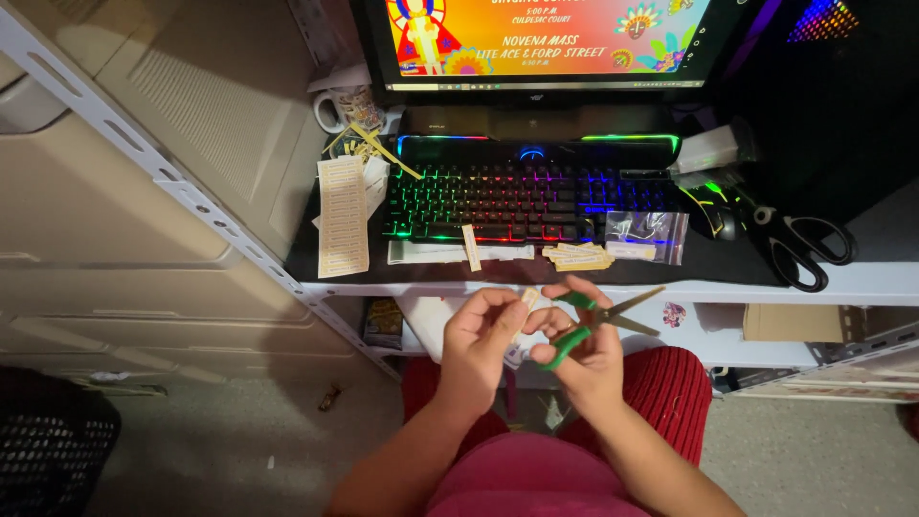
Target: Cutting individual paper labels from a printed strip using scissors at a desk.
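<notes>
My right hand (586,349) grips small green-handled scissors (601,318), whose blades stand apart and point right, just below the desk's front edge. My left hand (481,337) pinches a small pale paper strip (528,299) right beside the scissors' handles. Both hands hover over my lap, in front of a lit rainbow keyboard (522,196). A small stack of cut yellowish strips (579,256) lies on the desk just above my hands, with one single strip (471,247) to its left.
A long sheet of labels (342,215) lies left of the keyboard near a mug (347,107). A clear plastic bag (651,235), a mouse (710,206) and large black scissors (799,247) sit at the right. A monitor (546,43) stands behind. A metal shelf frame (144,158) rises at left.
</notes>
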